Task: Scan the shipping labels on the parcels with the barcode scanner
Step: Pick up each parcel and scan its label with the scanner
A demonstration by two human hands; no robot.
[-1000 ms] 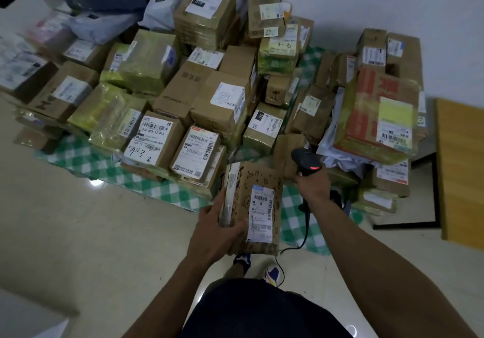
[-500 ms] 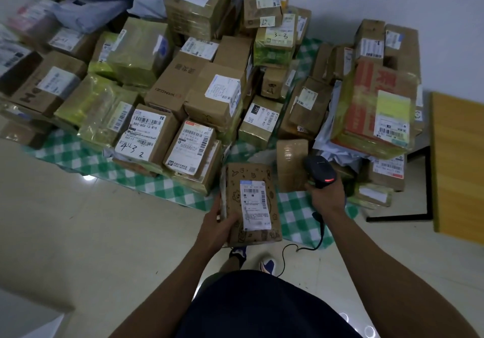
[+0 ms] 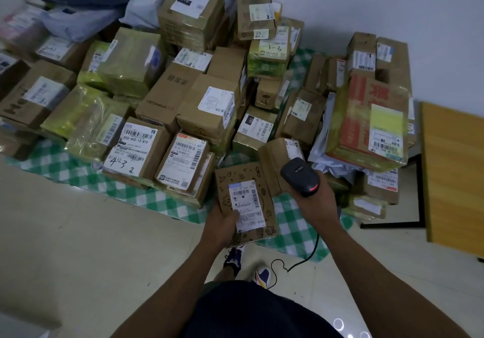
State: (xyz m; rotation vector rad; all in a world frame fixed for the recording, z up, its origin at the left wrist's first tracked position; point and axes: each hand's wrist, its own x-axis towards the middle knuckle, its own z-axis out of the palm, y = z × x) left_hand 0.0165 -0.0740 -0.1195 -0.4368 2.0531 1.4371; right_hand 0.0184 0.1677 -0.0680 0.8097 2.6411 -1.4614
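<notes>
The pale tiled floor (image 3: pixel 91 246) carries a green-and-white checked cloth (image 3: pixel 65 172), and stacked parcels (image 3: pixel 183 117) cover most of that cloth. A black cable (image 3: pixel 301 261) lies looped on the tiles beside the cloth's edge.

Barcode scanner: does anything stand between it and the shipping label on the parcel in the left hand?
Nothing visible does. The barcode scanner, gripped in the right hand, hangs right of the parcel, whose shipping label faces up. The thumb of the left hand touches the label's lower left edge; the barcode at the top is uncovered.
</notes>
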